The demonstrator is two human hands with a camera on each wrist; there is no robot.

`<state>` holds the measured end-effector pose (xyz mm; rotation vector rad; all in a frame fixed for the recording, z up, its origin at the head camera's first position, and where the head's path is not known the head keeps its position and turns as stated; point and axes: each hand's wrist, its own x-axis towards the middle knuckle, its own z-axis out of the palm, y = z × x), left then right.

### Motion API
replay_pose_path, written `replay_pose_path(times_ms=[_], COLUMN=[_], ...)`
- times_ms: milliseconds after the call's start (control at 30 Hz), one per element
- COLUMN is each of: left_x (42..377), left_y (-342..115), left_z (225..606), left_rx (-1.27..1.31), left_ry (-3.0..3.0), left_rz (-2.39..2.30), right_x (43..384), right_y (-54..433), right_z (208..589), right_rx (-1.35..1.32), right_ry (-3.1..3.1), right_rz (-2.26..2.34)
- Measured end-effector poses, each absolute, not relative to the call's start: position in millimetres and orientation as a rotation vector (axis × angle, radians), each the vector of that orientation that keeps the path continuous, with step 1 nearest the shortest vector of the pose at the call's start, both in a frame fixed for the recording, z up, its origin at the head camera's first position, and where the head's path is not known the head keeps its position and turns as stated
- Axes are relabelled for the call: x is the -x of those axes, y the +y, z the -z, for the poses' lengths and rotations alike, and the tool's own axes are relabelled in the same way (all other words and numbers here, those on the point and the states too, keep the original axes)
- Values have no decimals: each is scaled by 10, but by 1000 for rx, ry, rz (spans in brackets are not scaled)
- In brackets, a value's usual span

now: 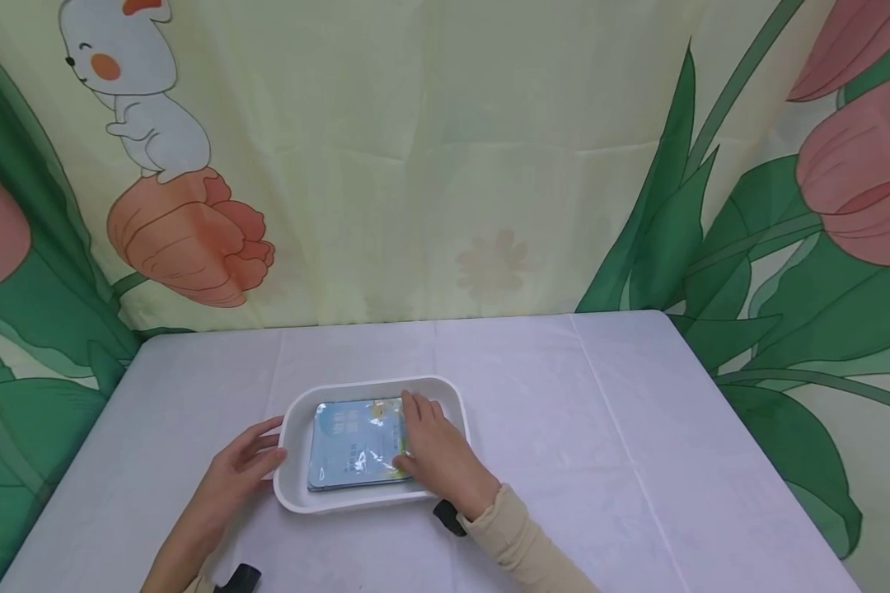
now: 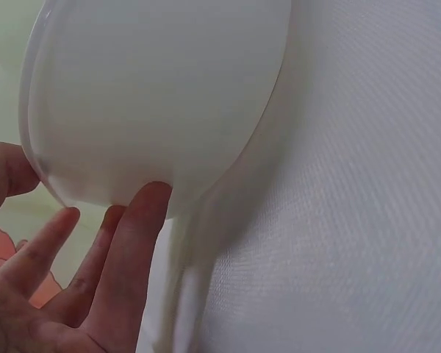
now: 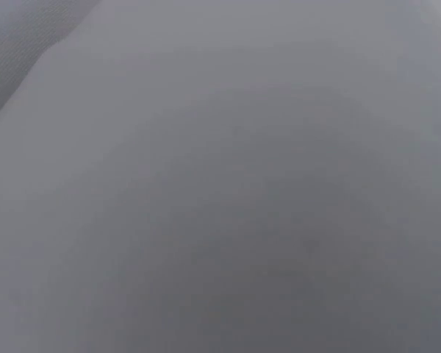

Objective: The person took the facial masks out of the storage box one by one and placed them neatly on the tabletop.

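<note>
A white tray [image 1: 297, 494] with rounded corners stands on the table. In it lie flat, shiny light-blue packets [image 1: 348, 445], printed with pale lettering and stacked. My left hand [image 1: 233, 465] holds the tray's left end, with the thumb at the rim. In the left wrist view, fingertips of that hand [image 2: 73, 294] meet the outer wall of the tray [image 2: 162, 95]. Across the right end of the packets my right hand [image 1: 441, 449] grips them, fingers at the far edge and thumb on the near part. Only a blurred pale surface shows in the right wrist view.
A white cloth [image 1: 564, 428] covers the table. Behind it hangs a curtain [image 1: 386, 165] printed with a rabbit, tulips and green leaves. Dark wrist cameras sit on both wrists, the right camera [image 1: 449, 518] beside the tray's near edge.
</note>
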<state>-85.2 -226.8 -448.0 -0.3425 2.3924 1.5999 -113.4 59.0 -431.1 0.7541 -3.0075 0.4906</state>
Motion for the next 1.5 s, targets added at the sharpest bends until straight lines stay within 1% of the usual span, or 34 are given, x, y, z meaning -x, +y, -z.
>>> replay_pose_path(times_ms=[400, 767, 1500], left_x=[831, 843, 818], left_y=[-2299, -2274, -2249], left_z=[4514, 4519, 4505], left_rx=[348, 334, 303], left_ry=[2373, 2386, 2425], left_rz=[-1633, -1639, -1623], right_x=[1142, 1201, 1213], right_y=[504, 470, 536], right_z=[4311, 4289, 4342], right_rx=[-626, -420, -463], right_ry=[-3075, -3213, -3087], right_rz=[-584, -710, -850])
